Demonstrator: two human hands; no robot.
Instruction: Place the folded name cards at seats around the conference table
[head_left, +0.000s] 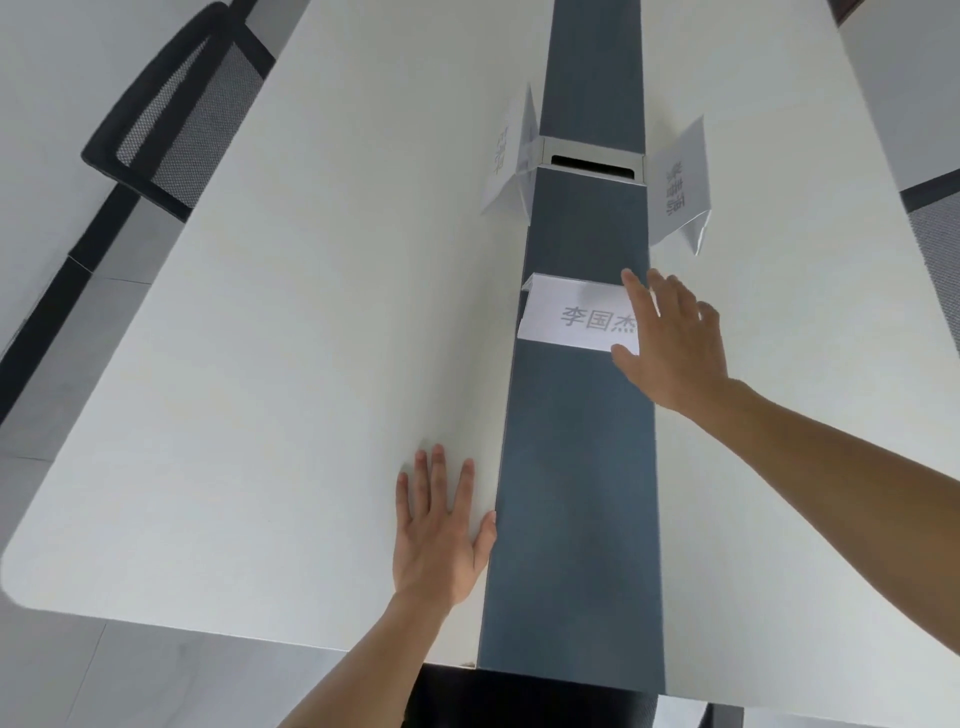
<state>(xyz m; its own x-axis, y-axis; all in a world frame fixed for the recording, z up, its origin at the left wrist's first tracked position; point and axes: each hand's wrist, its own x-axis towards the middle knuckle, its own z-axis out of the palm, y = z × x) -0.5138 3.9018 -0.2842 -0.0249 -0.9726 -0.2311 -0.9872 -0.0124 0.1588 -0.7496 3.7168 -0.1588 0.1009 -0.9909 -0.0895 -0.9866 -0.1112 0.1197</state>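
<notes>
A folded white name card (571, 312) with grey printed characters stands on the dark blue centre strip (576, 493) of the white conference table (311, 338). My right hand (670, 343) is spread at the card's right end, fingers apart, covering that end; whether it touches the card I cannot tell. My left hand (441, 525) lies flat on the white tabletop beside the strip, holding nothing. Two more folded name cards stand farther away: one on the left of the strip (511, 156) and one on the right (680, 182).
A metal cable box with a dark slot (592, 163) sits in the strip between the two far cards. A black mesh chair (176, 119) stands at the table's left side. Part of another chair (935, 234) shows at the right edge.
</notes>
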